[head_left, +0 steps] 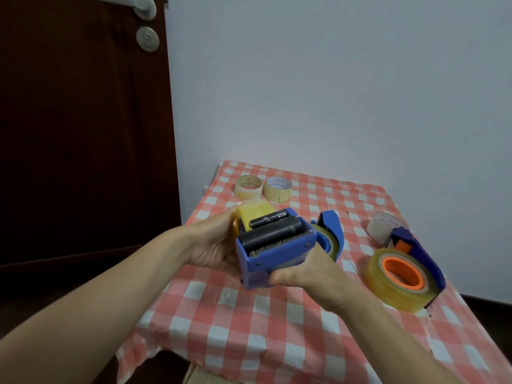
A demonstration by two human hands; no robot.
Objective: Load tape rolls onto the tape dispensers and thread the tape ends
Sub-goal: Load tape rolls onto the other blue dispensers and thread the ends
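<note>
Blue plastic tape dispenser sits in both my hands, lifted above the near part of the red-and-white checked tablecloth; my left hand cups its left side with the fingers curled round behind it, and my right hand clasps its near lower end from below, fingers wrapped under the body. It carries a pale yellow tape roll at its far end, partly hidden by my left hand; nearer to me a black roller lies across the frame, and just in front of that runs a grey serrated blade. I cannot tell whether the tape end reaches the blade.

A second blue dispenser rests on the cloth just behind my right hand, with a clear tape roll seated in it on a blue hub. A third blue dispenser lies on its side to the right, well apart from my hands; a clear yellowish tape roll sits in it around an orange core. A whitish tape roll stands at its far end, touching or nearly so.

Two loose cream tape rolls stand side by side at the far left of the cloth, in no dispenser; a dark brown door fills the left.
</note>
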